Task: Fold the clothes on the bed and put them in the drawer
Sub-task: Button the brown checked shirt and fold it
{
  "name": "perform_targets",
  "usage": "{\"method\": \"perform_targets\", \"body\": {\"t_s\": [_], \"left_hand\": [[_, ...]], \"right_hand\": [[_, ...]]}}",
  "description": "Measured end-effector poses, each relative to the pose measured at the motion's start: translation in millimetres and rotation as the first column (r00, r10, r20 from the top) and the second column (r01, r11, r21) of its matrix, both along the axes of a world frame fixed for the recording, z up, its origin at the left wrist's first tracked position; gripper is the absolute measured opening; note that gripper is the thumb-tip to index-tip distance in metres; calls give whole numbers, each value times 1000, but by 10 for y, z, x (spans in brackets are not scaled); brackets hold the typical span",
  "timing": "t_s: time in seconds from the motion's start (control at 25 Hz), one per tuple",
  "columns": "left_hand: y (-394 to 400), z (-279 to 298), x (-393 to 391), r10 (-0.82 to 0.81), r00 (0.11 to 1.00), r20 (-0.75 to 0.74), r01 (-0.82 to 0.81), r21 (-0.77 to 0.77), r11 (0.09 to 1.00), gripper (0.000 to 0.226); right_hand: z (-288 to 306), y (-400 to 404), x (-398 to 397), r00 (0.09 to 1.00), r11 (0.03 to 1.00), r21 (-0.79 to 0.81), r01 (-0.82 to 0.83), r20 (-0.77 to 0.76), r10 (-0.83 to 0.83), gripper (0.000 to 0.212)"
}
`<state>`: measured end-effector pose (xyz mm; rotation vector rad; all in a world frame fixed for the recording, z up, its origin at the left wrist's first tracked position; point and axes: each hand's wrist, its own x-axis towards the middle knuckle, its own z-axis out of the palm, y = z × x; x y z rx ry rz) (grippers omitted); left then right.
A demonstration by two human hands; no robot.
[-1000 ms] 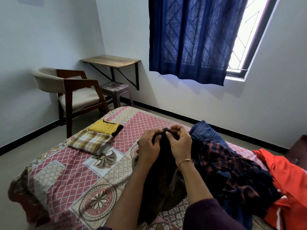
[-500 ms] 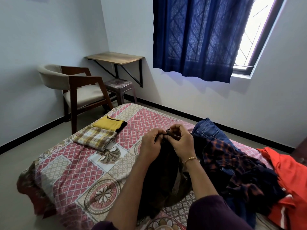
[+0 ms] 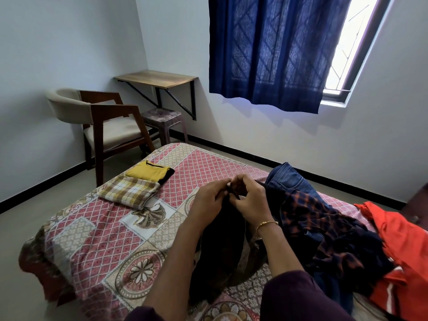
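Head view: left hand (image 3: pixel 209 200) and right hand (image 3: pixel 251 200) pinch the dark garment (image 3: pixel 222 251) top edge; folded yellow shirt (image 3: pixel 148 171) lies at ten o'clock on the bed (image 3: pixel 92 239).

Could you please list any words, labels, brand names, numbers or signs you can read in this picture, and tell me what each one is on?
None: no readable text shows anywhere in the head view.
The folded yellow shirt, folded checked cloth, jeans and orange garment show no legible label or print.
The dark garment that the left hand and right hand pinch shows no tag.
The bedspread bears only patterns.
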<state>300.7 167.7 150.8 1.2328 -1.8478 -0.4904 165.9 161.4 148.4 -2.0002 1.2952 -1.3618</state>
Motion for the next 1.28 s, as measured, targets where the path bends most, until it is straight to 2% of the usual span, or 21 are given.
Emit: {"method": "perform_targets", "body": {"t_s": [0.12,0.24,0.36,0.48,0.56,0.68,0.88,0.92,1.04,1.16,1.28], "left_hand": [[-7,-22,-31,17,998,-54,-23,-112,993,45],[-8,-40,-118,94,990,-105,-112,-172,979,36],[-12,-52,-185,160,972,-174,-184,-133,974,25],[-5,-76,-240,248,928,-279,-276,-65,959,16],[18,-82,-251,297,881,-370,-301,49,952,13],[34,-78,-221,290,845,-448,-247,153,957,12],[58,-51,-210,274,873,-405,-221,174,960,17],[74,-29,-227,286,855,-432,-217,203,955,18],[67,29,-290,373,719,-587,-181,360,915,17],[24,21,-275,424,695,-580,-191,419,887,21],[67,-5,-230,352,583,-732,-14,424,905,12]], "right_hand": [[66,-42,-51,999,999,-4,-43,-27,43,29],[88,-33,-64,998,999,-4,-38,56,39,33],[43,-47,-33,992,999,-17,40,123,-38,38],[-19,-51,12,986,993,-58,106,136,-97,25],[-59,-49,22,989,992,-64,112,103,-105,18],[-53,-73,-13,996,995,-63,75,47,-72,22],[-88,-60,22,989,981,-131,146,5,-146,12],[-101,-47,44,986,975,-149,165,4,-166,11],[-118,-20,111,981,957,-230,178,-35,-191,11],[-98,-14,133,987,956,-261,130,-56,-150,17],[-63,-23,108,997,981,-177,75,-23,-80,27]]}}
